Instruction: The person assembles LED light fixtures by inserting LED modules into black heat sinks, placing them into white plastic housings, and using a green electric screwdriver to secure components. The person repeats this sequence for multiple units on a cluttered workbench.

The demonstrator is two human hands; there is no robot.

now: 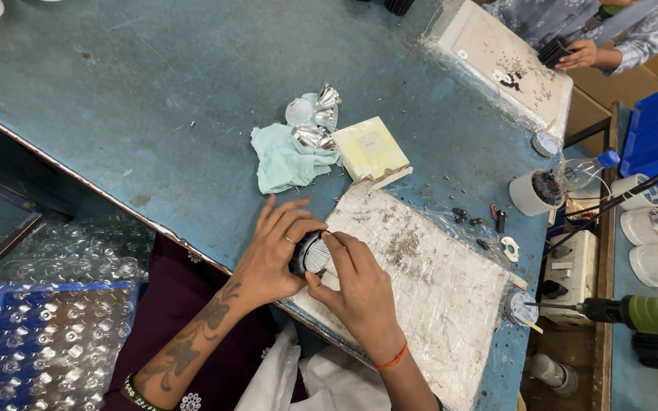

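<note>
Head view: a small round lamp housing (pixel 312 255), black-bodied with a pale reflective face, is gripped between the left hand (pixel 272 255) and the right hand (pixel 359 285) at the 9 o'clock edge of a plastic-wrapped work board (pixel 436 293) on the blue table (pixel 154 99). The left hand is closed around the body; the right hand's fingertips (pixel 327 242) are pressed on the face. The step is judged to be a fitting or seating of the face part. A steady, square press is called for next. Small screws (pixel 404 243) are scattered at 3 o'clock of the housing, silver reflectors (pixel 315 125) on a cloth (pixel 283 160) at 12 o'clock.
</note>
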